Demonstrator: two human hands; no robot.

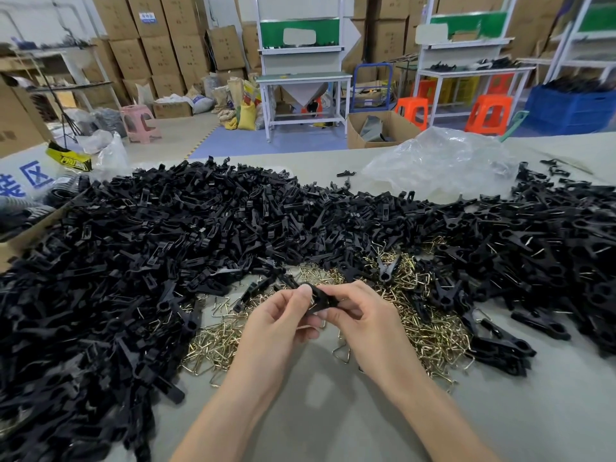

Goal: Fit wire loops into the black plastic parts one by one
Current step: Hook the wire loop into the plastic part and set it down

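Pinching one black plastic part (319,297) between them — left hand (276,323) and right hand (364,323), fingers curled.

yellow-and-black packet (68,157) printed "PRO", rest blurred, white sheet (20,173) bearing blue character "区", carton label (147,18) unreadable

Floor: grey concrete (180,128), with a blue mat (293,141) under the far middle workbench and a yellow-and-black stripe along the mat's left edge.
Far wall: stacked cardboard boxes (160,45) rise high across the left and middle.
Workbenches: two white-framed ones, one far middle (303,76) and one far right (473,73), each with a green panel above.
Stools: a pink stool (140,123) far left; orange stools (488,113) far right.
Storage: a blue crate (573,108) far right; an open carton (360,128) on the floor just beyond the desk (333,411).
Sacks: a pile of sacks (246,108) left of the middle workbench.
Light: bright and even, with soft shadows.
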